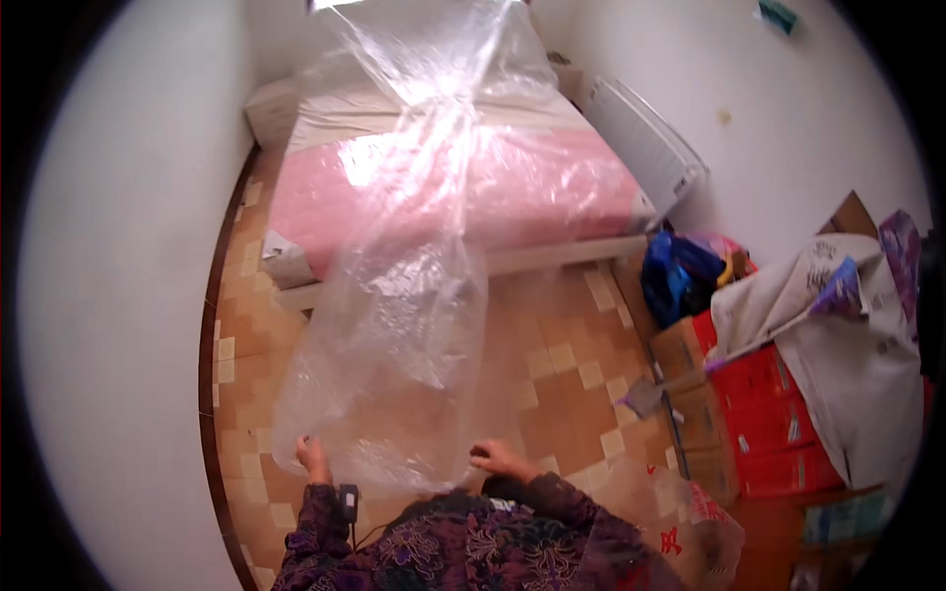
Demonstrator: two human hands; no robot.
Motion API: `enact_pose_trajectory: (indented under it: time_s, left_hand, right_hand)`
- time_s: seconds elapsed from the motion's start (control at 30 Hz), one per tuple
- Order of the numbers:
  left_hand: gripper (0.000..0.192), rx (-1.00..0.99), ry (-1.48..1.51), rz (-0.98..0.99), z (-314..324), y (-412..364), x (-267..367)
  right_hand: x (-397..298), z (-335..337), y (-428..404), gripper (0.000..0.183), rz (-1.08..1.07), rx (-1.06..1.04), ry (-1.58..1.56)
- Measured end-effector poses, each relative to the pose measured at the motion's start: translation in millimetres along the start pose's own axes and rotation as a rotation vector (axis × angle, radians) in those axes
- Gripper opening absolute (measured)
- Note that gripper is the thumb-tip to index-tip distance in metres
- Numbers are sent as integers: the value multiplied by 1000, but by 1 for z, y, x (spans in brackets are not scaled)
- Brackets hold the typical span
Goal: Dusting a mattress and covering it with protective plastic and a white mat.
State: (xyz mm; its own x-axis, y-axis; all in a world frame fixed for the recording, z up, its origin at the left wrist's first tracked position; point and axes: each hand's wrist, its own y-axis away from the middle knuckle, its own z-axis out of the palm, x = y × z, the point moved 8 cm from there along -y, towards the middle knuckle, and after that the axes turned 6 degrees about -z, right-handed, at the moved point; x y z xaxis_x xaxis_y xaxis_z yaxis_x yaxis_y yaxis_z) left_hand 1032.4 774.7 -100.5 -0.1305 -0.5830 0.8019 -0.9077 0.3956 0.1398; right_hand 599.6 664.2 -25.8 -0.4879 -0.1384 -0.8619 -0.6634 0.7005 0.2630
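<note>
A long sheet of clear plastic film stretches from the far side of the bed down to my body, bunched narrow above the bed and wider near me. At its near left corner, my left hand is closed on the film's edge. My right hand grips the near right edge with curled fingers. Beneath the film lies a bed with a pink and cream mattress, partly seen through the plastic.
White walls stand on both sides. At the right are a radiator, a blue bag, red boxes under a pale cloth, a dustpan and a printed plastic bag. A nightstand stands by the bed.
</note>
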Motion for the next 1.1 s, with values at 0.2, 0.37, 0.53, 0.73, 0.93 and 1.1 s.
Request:
enact_pose_trajectory:
  time_s: [0.2, 0.37, 0.53, 0.73, 0.93, 1.1]
  left_hand:
    - [29, -140, -60, -114, 52, 42, 41]
    - [25, -141, 41, -260, 66, 48, 19]
    - [26, -237, 115, -437, 130, 109, 83]
    - [33, -335, 96, -466, 204, 149, 159]
    - [27, -379, 83, -444, 289, 141, 219]
    - [24, -444, 102, -393, 384, 102, 268]
  right_hand:
    - [71, -71, 31, 26, 105, 181, -128]
    - [120, -147, 23, 24, 202, 246, -283]
    - [191, -236, 38, 21, 287, 399, -548]
    - [241, -328, 3, 20, 378, 416, -598]
    - [278, -404, -75, 27, 387, 433, -628]
    - [303, -479, -147, 31, 452, 535, -580]
